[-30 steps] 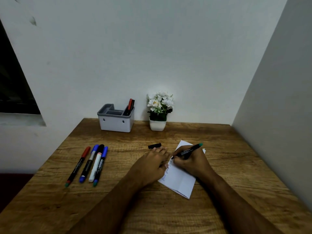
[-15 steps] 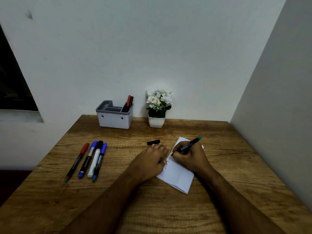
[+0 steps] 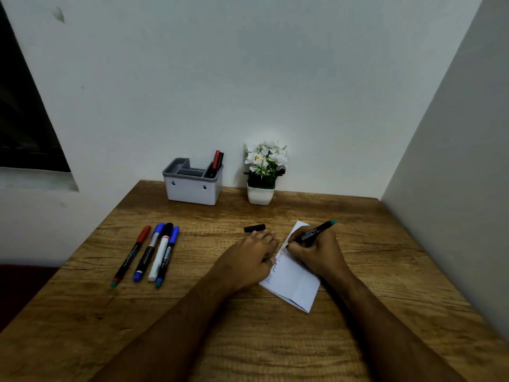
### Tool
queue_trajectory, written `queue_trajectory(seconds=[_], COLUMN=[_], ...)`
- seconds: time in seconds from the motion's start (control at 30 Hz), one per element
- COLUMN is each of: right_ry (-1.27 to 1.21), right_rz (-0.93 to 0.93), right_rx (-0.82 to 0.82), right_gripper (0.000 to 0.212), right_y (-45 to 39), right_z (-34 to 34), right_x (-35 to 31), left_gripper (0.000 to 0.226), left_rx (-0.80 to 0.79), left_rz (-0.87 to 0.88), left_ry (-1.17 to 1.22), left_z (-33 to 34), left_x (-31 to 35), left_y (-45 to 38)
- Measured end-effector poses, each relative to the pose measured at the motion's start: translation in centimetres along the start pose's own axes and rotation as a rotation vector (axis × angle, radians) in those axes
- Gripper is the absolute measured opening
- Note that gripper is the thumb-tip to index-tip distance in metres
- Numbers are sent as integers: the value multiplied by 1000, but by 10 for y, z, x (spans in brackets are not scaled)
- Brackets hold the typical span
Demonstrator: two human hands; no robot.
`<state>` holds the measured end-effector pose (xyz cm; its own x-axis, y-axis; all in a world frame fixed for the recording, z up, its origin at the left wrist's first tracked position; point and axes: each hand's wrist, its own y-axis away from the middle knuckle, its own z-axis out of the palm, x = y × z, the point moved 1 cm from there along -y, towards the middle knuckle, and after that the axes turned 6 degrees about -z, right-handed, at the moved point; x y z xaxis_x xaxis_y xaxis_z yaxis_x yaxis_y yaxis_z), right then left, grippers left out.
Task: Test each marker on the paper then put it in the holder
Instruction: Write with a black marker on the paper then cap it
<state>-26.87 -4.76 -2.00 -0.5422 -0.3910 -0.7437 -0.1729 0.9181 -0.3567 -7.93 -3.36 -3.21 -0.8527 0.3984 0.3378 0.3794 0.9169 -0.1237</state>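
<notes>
Both hands work at the paper [image 3: 293, 279]: the left hand [image 3: 248, 257] lies flat with straight fingers pressing the sheet's left edge, and the right hand [image 3: 316, 252] pinches a green-ended marker [image 3: 314, 232], tip down on the sheet's upper part beside coloured scribbles. Just beyond the left fingertips lies the loose black cap [image 3: 254, 228]. Well left of the paper, four more markers [image 3: 150, 255] wait side by side. Farther back from the paper stands the grey holder [image 3: 192, 188], markers upright in its right compartment, with a small flower pot [image 3: 260, 194] to its right.

Risks, as I judge them: the sheet could slide if the left hand lifts, smearing the test line; the cap could roll away if nudged.

All this sits on a wooden table [image 3: 248, 340] set in a corner of pale walls [image 3: 248, 78].
</notes>
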Motion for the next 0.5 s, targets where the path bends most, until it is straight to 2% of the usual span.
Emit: queue_trajectory(seconds=[0.23, 0.5], right_ry=[-10, 6], right_rz=[16, 31], right_rx=[52, 36], right_gripper=[14, 12], right_y=[1, 1], right_z=[1, 1], right_x=[0, -1], left_gripper=[53, 53], left_rx=[10, 8], left_rz=[3, 5], left_ry=[-5, -12], left_z=[0, 4], left_x=[-1, -3], left_y=[0, -2])
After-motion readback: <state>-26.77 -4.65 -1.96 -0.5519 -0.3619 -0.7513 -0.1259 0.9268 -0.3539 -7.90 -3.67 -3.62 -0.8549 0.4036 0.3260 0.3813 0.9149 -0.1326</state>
